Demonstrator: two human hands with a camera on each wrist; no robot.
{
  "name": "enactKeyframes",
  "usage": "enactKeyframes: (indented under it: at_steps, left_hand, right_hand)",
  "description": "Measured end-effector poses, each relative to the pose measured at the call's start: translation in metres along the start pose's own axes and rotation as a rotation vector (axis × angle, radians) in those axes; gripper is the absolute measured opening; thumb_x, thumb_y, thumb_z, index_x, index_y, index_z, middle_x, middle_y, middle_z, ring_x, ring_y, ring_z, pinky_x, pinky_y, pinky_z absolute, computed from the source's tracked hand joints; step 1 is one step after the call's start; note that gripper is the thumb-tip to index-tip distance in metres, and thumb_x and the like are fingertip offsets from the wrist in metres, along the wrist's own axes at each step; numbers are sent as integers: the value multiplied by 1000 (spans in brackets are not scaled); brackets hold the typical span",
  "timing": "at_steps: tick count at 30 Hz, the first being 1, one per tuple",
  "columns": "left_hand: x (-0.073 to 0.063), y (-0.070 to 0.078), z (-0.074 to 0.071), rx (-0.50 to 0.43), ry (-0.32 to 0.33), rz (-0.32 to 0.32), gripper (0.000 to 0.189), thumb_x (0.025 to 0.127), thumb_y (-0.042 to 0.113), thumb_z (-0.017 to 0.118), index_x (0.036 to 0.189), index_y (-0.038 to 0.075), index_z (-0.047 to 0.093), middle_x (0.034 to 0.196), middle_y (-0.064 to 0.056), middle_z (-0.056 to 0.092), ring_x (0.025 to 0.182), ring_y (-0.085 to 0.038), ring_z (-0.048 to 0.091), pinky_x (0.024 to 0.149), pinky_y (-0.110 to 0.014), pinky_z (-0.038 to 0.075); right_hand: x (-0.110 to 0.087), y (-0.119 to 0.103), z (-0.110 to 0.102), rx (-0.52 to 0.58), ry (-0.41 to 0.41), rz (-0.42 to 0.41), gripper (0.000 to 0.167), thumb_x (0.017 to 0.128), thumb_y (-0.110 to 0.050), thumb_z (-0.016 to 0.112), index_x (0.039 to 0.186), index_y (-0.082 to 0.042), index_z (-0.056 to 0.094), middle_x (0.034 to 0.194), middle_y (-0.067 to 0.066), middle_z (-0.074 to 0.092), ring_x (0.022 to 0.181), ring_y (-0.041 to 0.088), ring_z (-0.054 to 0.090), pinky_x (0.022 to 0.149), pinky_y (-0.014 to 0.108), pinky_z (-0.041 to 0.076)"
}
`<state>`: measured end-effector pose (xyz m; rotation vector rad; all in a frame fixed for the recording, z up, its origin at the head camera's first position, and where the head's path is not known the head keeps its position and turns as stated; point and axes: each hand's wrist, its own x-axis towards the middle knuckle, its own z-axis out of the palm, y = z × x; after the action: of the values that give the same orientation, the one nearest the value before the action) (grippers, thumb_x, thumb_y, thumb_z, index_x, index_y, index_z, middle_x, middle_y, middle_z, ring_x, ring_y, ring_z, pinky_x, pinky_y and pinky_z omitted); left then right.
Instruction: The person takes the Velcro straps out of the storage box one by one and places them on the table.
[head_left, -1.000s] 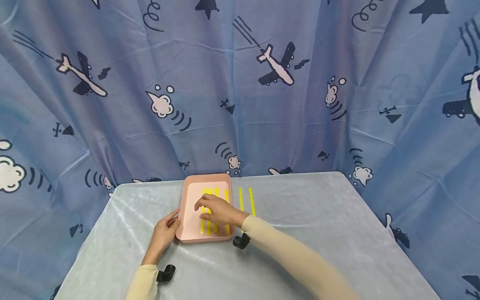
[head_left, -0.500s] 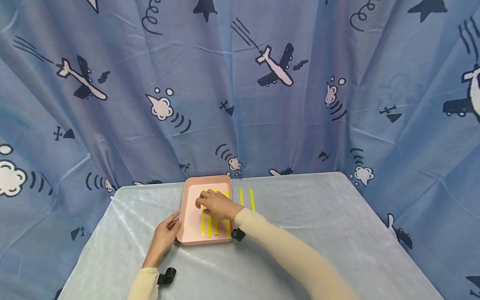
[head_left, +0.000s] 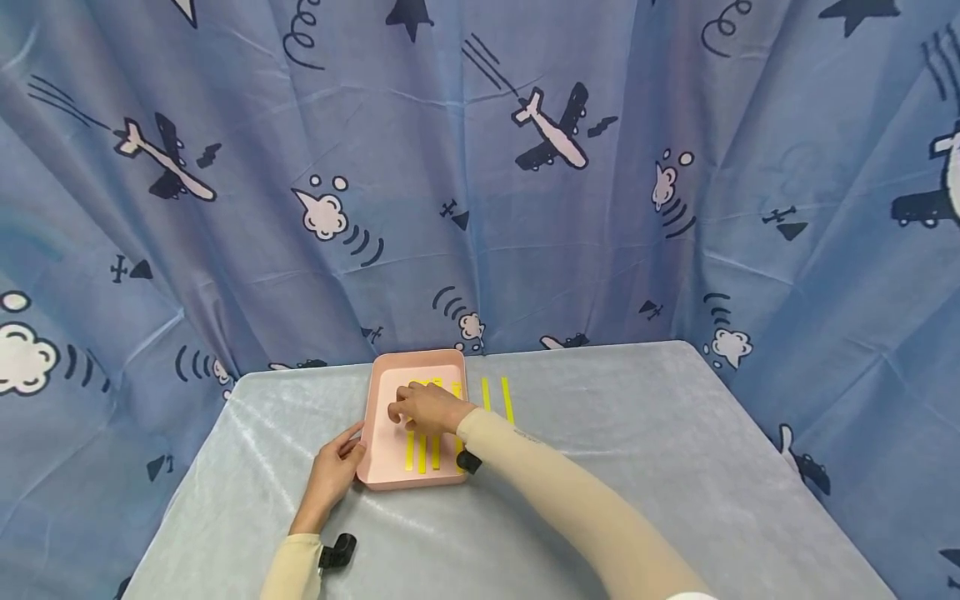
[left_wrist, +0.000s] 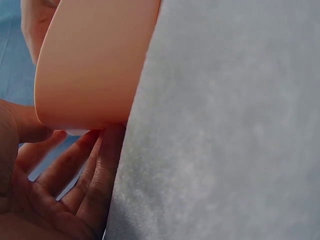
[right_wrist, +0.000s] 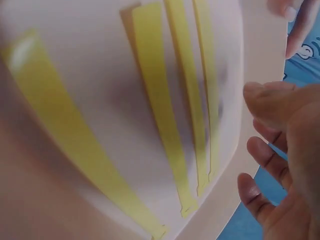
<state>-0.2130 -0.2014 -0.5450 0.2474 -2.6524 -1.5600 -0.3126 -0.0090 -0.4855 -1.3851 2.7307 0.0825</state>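
A shallow pink tray [head_left: 381, 450] stands on the table, with several yellow strips [head_left: 423, 454] lying lengthwise inside it. My left hand [head_left: 328, 473] rests at the tray's left side; in the left wrist view its fairly straight fingers [left_wrist: 102, 167] touch the tray wall [left_wrist: 95, 65]. Above the strips hovers my right hand [head_left: 429, 408], its fingers loosely bent. The right wrist view shows the right hand [right_wrist: 290, 145] with nothing between thumb and fingers, beside the yellow strips [right_wrist: 160, 85]. In the head view the hand covers the middle of the strips.
Two more yellow strips [head_left: 507, 400] lie on the grey cloth-covered table [head_left: 637, 433], just right of the tray. The right forearm crosses over the table's front. A blue patterned curtain [head_left: 480, 167] hangs behind the table's back edge.
My right hand has shifted slightly over the tray, and its forearm has moved a little left. My left hand keeps its place at the tray's side. The strips lie as before.
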Motion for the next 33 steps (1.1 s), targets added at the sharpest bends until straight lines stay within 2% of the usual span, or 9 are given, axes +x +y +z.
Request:
enactKeyframes:
  at_steps: [10,16,21,26,33]
  left_hand:
    - [-2,0,-1,-15,-9,-14,44,101,17,55,144,12,51,129,-24,63,116,-32,64,85,-31,56]
    - [-1,1,-1,-13,0,-13,44,100,17,55,144,13,52,129,-24,64,117,-33,64,87,-33,56]
    - [1,1,-1,-8,-2,-15,44,100,18,55,144,14,52,129,-23,64,116,-32,64,86,-32,56]
    - [1,0,-1,-18,0,-13,44,100,18,57,144,14,53,128,-23,64,115,-30,65,81,-27,55]
    - [2,0,-1,-13,7,-9,44,100,20,56,143,14,53,127,-24,65,114,-32,65,81,-27,55]
  right_hand:
    - [8,2,5,-52,-86,1,22,92,-23,70,110,-32,62,113,-8,58,102,13,52,91,35,49]
    - [13,4,5,-92,-114,37,17,93,-20,67,104,-32,64,107,-9,59,99,12,51,88,33,47]
    - [15,5,7,-80,-142,61,17,95,-17,64,103,-33,63,106,-9,58,99,12,50,92,34,47]
    - [19,4,12,-81,-131,50,17,96,-14,61,96,-31,63,104,-9,58,97,12,49,91,35,47]
    - [23,-1,16,-156,-88,15,14,97,-19,60,89,-30,62,98,-9,59,93,11,51,78,30,45]
